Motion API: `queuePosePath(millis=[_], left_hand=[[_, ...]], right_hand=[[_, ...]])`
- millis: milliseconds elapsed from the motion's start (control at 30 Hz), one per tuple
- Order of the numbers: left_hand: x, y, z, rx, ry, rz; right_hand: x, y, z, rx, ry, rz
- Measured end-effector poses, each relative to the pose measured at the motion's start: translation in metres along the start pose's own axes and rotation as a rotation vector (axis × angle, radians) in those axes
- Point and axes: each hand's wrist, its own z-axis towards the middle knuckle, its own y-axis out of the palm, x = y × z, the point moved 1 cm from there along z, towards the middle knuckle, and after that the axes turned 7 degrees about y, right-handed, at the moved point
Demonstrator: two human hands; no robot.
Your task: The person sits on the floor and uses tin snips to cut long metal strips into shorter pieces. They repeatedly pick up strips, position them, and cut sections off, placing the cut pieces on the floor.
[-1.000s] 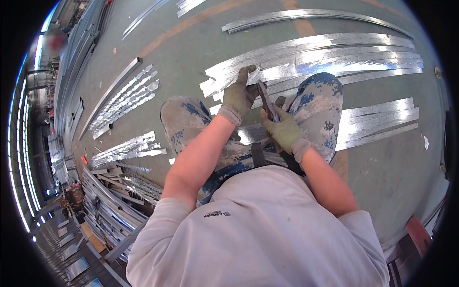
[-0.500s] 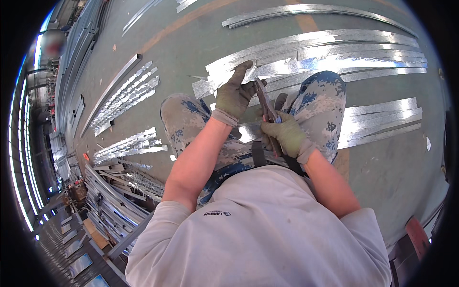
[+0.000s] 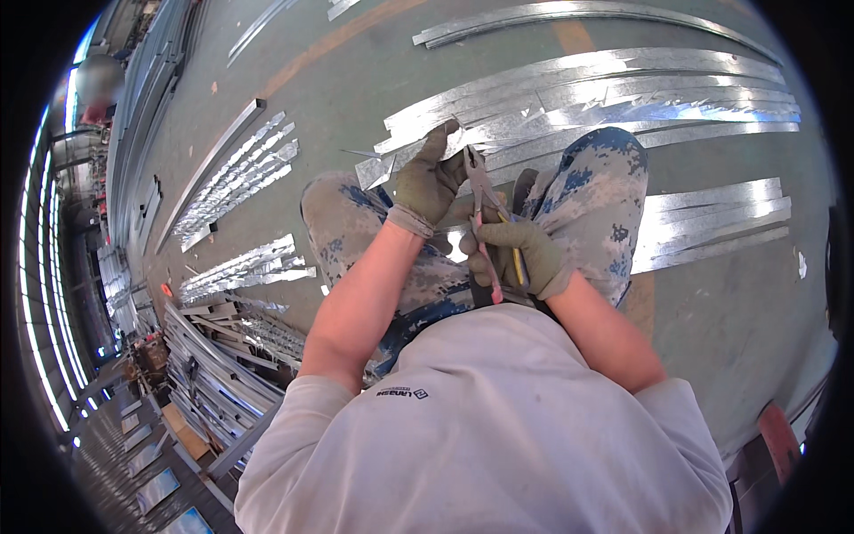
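My gloved left hand (image 3: 427, 182) is closed on the near-left end of a shiny metal strip (image 3: 520, 129). That strip has pointed, jagged cuts along its edge and runs off to the right over other strips. In my gloved right hand (image 3: 523, 247) is a pair of tin snips (image 3: 481, 185), with one red handle and one yellow-and-blue handle spread apart. The snips' jaws point away from me, right beside my left fingers at the strip's end. Whether the blades touch the metal, I cannot tell.
Flat metal strips (image 3: 712, 222) lie right of my knee, and more (image 3: 569, 11) farther ahead. Jagged strips (image 3: 236, 182) rest on the floor at left, beside a long metal bar (image 3: 213, 165). Metal profiles (image 3: 209, 378) are piled at lower left. A blurred person (image 3: 100, 84) appears far left.
The snips' handles have spread apart, and my right hand has shifted slightly left and toward me. My left hand has moved a little left, and the strip's jagged edge has tilted.
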Motion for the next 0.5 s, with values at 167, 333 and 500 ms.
queuePosePath(millis=[167,333,500], left_hand=[[0.002,0.000,0.004,-0.074,-0.005,0.000],[0.015,0.017,0.012,-0.035,0.048,0.024],[0.021,0.022,0.010,-0.089,0.060,0.061]], right_hand=[[-0.008,0.011,-0.010,0.176,0.015,-0.170],[-0.013,0.005,-0.019,0.361,-0.024,-0.257],[-0.016,-0.014,-0.008,0.432,-0.110,-0.391]])
